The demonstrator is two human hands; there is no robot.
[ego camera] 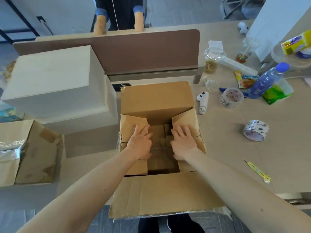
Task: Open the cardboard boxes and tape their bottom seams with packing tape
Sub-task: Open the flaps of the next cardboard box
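Observation:
A brown cardboard box (156,100) stands in front of me with its long flaps spread toward me and away from me. My left hand (140,142) lies flat, fingers apart, on the left short flap. My right hand (182,142) lies flat on the right short flap. Both short flaps are folded inward over the dark opening between them. Two rolls of clear packing tape rest on the table to the right: one (231,98) farther away, one (255,132) nearer. A second box (33,152) with taped edges sits at the left.
A yellow utility knife (258,171) lies at the right. A white controller (202,102), a blue bottle (267,79), snack packs and cups crowd the far right. Pale large boxes (55,81) stand left of my box. Another person's arms (138,20) rest on the brown divider (143,51).

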